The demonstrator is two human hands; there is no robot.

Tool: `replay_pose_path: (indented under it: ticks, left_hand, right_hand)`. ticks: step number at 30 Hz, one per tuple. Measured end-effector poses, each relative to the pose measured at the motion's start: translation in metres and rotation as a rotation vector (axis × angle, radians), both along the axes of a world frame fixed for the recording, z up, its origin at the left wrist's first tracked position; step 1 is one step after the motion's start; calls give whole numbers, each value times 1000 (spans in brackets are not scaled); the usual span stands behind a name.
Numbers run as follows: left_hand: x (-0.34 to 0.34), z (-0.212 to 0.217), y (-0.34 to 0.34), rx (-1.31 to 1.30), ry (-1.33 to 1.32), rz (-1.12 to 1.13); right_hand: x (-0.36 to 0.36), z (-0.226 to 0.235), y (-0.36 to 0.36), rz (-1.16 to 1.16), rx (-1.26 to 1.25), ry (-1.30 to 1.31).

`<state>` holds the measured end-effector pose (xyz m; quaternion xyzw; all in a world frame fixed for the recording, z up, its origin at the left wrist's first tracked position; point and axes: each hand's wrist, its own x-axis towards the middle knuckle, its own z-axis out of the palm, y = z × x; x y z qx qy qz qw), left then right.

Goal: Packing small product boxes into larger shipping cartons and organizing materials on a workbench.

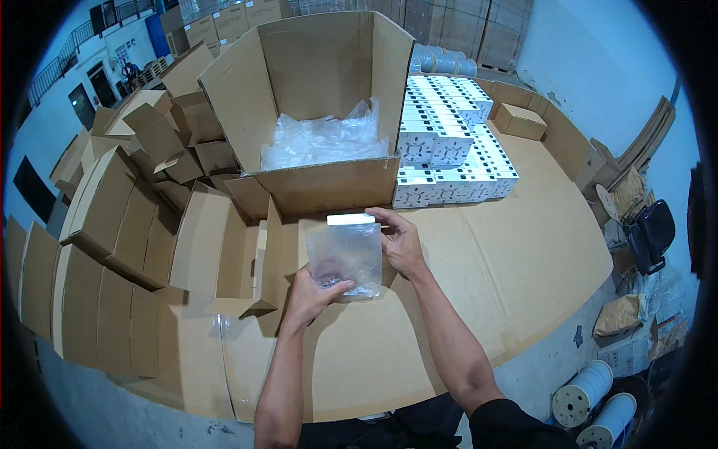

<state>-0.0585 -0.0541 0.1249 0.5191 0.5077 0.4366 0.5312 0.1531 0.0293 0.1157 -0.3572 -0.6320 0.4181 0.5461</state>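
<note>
Centrally in the frame, a clear plastic bag (pixel 345 258) is held up over the cardboard-covered table (pixel 523 277), with a narrow white piece (pixel 350 220) showing along its top edge; how far that piece reaches into the bag cannot be told. At the bag's lower left, the left hand (pixel 307 299) is clamped on it, the thumb lying across the front of the film. At its upper right, the right hand (pixel 402 245) has bent fingers against the right end of the white piece and the thumb lower down by the bag's edge; whether they pinch anything is unclear. Just beyond, in the upper middle, stands a large open carton (pixel 329 193) with crumpled clear plastic (pixel 321 142) inside. Touching or nearly touching its right side are stacked white boxes (pixel 460 187) with dark markings, and farther toward the upper right sits a small brown carton (pixel 521 122). Left of the bag is an open, tilted box (pixel 273 262), with more brown cartons (pixel 97 314) crowding the left of the frame. Pale spools (pixel 583 393) rest on the floor at lower right.
</note>
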Motion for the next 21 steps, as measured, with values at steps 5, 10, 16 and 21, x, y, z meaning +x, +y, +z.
replay_pose_path:
  ticks: [5,10,16,21]
  left_hand:
    - [-6,5,0,-4,50,-25]
    - [-12,1,0,-55,24,-77]
    - [-11,7,-2,-64,74,-78]
    - [-9,11,-1,-57,134,-75]
  right_hand:
    - [3,6,0,-44,-91,218]
    - [2,13,1,-116,-53,436]
    - [-1,18,-6,-31,-124,610]
    - [0,20,-8,14,-146,654]
